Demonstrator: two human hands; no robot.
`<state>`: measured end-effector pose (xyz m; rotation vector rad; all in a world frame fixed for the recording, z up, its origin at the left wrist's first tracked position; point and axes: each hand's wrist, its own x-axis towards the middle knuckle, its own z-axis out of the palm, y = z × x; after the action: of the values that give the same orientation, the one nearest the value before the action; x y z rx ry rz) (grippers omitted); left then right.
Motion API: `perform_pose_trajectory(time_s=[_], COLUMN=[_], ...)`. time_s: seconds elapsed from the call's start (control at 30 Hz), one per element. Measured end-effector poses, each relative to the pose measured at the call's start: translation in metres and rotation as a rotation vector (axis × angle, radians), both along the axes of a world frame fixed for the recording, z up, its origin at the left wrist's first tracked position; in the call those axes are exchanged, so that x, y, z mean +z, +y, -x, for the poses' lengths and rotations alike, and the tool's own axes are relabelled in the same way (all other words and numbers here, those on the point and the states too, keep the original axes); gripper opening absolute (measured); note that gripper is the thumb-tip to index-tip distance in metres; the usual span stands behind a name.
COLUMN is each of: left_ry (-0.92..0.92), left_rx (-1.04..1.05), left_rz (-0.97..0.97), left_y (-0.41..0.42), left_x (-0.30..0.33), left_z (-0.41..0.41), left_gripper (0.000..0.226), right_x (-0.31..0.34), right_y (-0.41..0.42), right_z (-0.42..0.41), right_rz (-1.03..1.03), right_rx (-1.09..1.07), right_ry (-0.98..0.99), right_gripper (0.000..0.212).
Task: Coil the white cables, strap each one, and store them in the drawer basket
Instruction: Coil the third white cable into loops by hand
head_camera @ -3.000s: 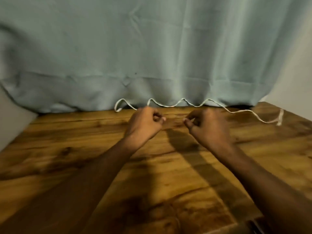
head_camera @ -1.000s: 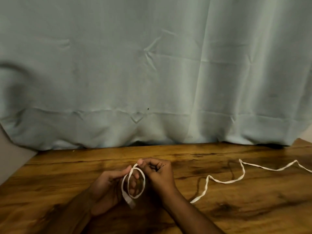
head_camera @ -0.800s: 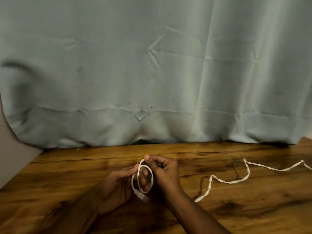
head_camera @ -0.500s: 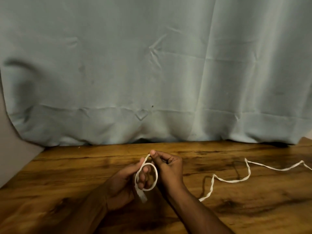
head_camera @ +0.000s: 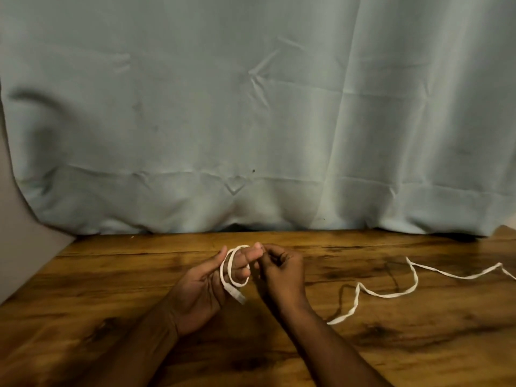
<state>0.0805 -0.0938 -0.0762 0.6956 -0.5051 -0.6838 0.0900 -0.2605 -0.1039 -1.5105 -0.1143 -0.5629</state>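
Wall (head_camera: 25, 247) shows pale at the far left, with a grey-blue curtain (head_camera: 251, 121) hanging across the back down to the wooden table (head_camera: 111, 289). Near the middle, the left hand (head_camera: 203, 289) is held palm up with its fingers (head_camera: 240, 263) fairly straight, and the white cable (head_camera: 388, 294) is looped around them in what looks like one or two turns; its plug end (head_camera: 237, 294) hangs below the loop. Touching it on the right, the right hand (head_camera: 282, 275) is curled and pinches the cable at the top of the loop. Further right, the rest of the cable trails in loose waves across the table and out of view. Judging by this, coiling has only begun: most of the length is unwound, no strap is on it, and no drawer basket is visible.
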Motion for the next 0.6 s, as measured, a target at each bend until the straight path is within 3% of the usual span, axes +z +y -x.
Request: perform_pose_trajectory(time_s=[0.1,0.3,0.47,0.6], left_ry=[0.023,0.072,-0.021,-0.011], left_rx=[-0.026,0.058,0.245,0.176], left_rz=[0.050,-0.101,-0.126,-0.182], left_y=[0.003,0.008,0.011,0.004], left_x=[-0.006,-0.011,-0.004,-0.001], left_z=[-0.005,-0.016,-0.007,0.011], left_gripper=[0.054,0.054,0.038,0.020], right_x=[-0.004,-0.003,0.002,0.001], right_y=[-0.002,0.001,0.000,-0.004], right_z=[0.001,0.010,0.016,0.014], right_rz=[0.233,0.561,0.655,0.589], right_rx=[-0.040,-0.186,-0.189,-0.171], right_ry=[-0.024,-0.021,-0.080,-0.069], right_gripper=[0.022,0.023,0.028,0.028])
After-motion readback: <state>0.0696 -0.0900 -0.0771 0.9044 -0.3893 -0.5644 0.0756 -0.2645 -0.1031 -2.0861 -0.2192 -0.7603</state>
